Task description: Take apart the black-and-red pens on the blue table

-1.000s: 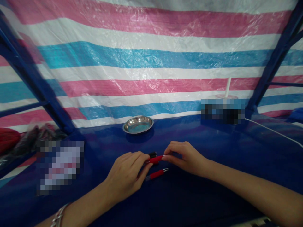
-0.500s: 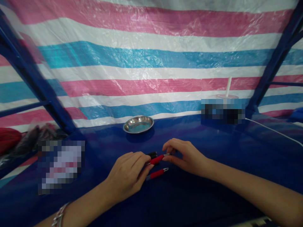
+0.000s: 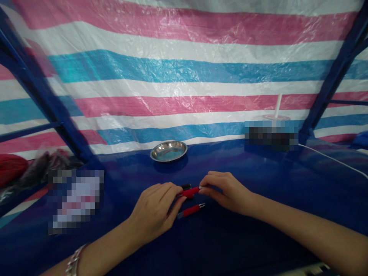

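Observation:
My left hand [image 3: 157, 205] is closed around the rear of a red pen [image 3: 191, 191], which lies nearly level and points right. My right hand [image 3: 227, 188] pinches the silver tip of that pen between thumb and fingertips. Just behind it, partly covered by my left fingers, shows the dark end of a black pen [image 3: 186, 186]. A second red pen [image 3: 192, 211] with a silver tip rests on the blue table [image 3: 230, 237] in front, its clear rear end beside my left thumb.
Farther back stands a shallow metal dish [image 3: 168, 151]. A blurred-out box [image 3: 271, 136] with a white cable [image 3: 330, 157] is at the back right. On the left lies a blurred-out packet [image 3: 77, 201]. Blue metal posts [image 3: 324, 84] and a striped plastic sheet [image 3: 184, 88] border the table.
My right fingertips have come together on the pen's tip, where they were spread around it before. My left hand keeps its hold on the red pen.

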A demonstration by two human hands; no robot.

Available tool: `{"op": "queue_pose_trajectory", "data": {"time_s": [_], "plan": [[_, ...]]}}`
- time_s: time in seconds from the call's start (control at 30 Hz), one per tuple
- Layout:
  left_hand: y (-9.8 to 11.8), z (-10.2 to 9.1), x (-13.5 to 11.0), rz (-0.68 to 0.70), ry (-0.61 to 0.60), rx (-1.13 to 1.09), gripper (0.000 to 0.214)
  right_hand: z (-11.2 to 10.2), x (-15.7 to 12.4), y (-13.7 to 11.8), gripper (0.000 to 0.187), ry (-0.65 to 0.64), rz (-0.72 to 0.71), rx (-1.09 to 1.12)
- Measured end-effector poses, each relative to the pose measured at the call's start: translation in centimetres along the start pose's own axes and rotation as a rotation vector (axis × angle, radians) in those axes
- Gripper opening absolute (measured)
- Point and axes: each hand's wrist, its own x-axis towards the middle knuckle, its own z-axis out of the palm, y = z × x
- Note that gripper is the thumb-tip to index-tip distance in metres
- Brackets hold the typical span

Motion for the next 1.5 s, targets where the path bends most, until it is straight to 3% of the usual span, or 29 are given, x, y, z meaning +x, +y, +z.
{"op": "queue_pose_trajectory", "data": {"time_s": [0.2,0.33,0.7,1.23,1.5], "plan": [[-0.1,0.1,0.0,0.0,0.025,0.014,0.008,0.0,-0.1,-0.1,0.018,0.02,0.023,-0.005],[-0.1,0.1,0.0,0.006,0.023,0.011,0.009,0.0,-0.1,0.0,0.008,0.023,-0.03,-0.038],[0.2,-0.1,0.0,0.038,0.023,0.026,0.008,-0.3,0.1,0.0,0.018,-0.014,-0.091,-0.115],[0.1,-0.2,0.1,0.058,0.006,0.049,0.009,-0.4,0.2,0.1,0.012,-0.019,-0.102,-0.107],[-0.2,-0.1,0.0,-0.011,-0.036,0.002,0.012,-1.1,0.3,0.2,0.014,-0.043,-0.048,-0.106]]}}
